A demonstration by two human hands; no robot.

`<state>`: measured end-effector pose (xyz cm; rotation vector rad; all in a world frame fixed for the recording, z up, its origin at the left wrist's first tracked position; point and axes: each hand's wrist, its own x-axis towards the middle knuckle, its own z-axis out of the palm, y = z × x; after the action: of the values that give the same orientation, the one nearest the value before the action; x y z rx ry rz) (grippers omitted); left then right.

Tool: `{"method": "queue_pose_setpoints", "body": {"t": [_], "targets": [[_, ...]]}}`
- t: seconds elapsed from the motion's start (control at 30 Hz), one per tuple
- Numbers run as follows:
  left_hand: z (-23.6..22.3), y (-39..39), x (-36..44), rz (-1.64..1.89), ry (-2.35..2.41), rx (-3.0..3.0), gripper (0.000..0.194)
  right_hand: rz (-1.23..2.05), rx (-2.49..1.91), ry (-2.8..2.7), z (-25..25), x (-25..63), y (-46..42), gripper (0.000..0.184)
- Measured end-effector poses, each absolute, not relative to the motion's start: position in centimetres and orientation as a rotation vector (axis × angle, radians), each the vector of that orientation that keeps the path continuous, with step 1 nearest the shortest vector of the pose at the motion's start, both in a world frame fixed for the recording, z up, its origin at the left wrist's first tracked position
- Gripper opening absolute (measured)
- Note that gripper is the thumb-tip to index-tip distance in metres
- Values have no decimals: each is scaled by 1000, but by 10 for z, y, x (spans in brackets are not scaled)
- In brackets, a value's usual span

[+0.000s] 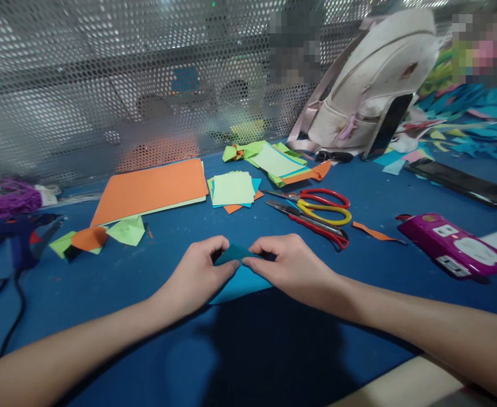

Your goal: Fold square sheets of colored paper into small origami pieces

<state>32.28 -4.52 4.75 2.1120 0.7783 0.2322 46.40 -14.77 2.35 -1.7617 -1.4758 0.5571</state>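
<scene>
A blue sheet of paper (240, 282), partly folded, lies at the middle of the table between my hands. My left hand (206, 265) pinches its left side between thumb and fingers. On the other side my right hand (286, 260) grips the same paper, its thumb close to the left thumb. The raised, darker top corner shows between the fingertips. Just beyond sits a stack of small green, blue and orange paper squares (232, 189). Scissors with red and yellow handles (324, 206) and a red-handled cutting tool (320, 226) lie right of the stack.
Orange sheets (155, 189) lie at the back left, near folded paper pieces (127, 230). A blue glue gun (21, 237) with its cord is far left. To the right are a purple case (456, 246), phone (464, 182) and white backpack (371, 85). A perforated metal panel (125, 85) stands behind.
</scene>
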Motion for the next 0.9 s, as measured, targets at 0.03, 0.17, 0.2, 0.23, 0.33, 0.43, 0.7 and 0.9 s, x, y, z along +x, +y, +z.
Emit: {"method": "queue_pose_setpoints", "body": {"t": [0.03, 0.17, 0.2, 0.23, 0.33, 0.43, 0.7, 0.9], "targets": [[47, -45, 323, 238, 777, 2119, 14, 565, -1756, -1487, 24, 464, -148, 17], [46, -45, 323, 229, 770, 2111, 16, 551, -1730, -1520, 26, 463, -148, 18], [45, -46, 323, 227, 763, 2110, 14, 549, -1734, -1516, 27, 463, -148, 16], [45, -46, 323, 230, 759, 2117, 13, 555, -1741, -1510, 27, 463, -148, 13], [44, -47, 322, 246, 755, 2159, 14, 582, -1766, -1492, 27, 462, -146, 12], [44, -46, 322, 228, 737, 2134, 8, 568, -1797, -1481, 27, 462, -146, 14], [49, -45, 322, 177, 722, 2086, 2, 563, -1805, -1443, 27, 463, -147, 11], [46, -46, 321, 152, 722, 2215, 10, 458, -1771, -1501, 24, 458, -146, 13]]}}
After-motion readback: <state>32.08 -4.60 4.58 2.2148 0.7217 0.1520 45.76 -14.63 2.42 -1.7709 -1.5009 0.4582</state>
